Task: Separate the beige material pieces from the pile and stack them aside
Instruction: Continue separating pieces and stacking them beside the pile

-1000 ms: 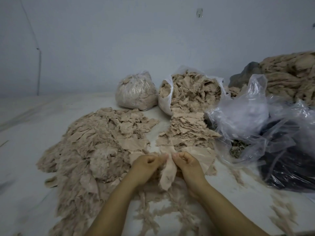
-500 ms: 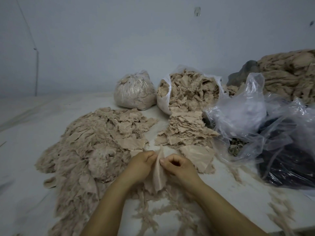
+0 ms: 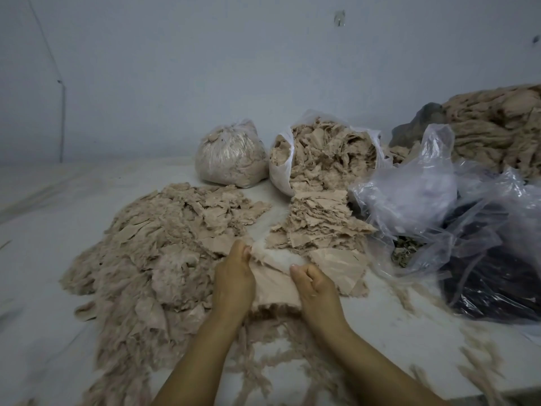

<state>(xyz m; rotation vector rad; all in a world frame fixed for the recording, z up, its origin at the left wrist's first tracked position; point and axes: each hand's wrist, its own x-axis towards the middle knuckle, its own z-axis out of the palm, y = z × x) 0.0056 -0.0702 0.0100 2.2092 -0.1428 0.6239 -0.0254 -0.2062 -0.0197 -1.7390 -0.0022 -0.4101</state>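
Hands: L (image 3: 234, 276) + R (image 3: 314, 284) pinch beige piece (image 3: 273, 285) | pile (image 3: 152, 259) left | stack (image 3: 319, 224) behind | bags (image 3: 415, 194) right

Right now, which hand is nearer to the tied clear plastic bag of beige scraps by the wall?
Left. The left hand sits below that tied clear plastic bag; the right hand is farther to the right, both gripping one beige material piece.

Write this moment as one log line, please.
left hand: grips beige piece | right hand: grips same piece | big pile: left | stack: behind hands
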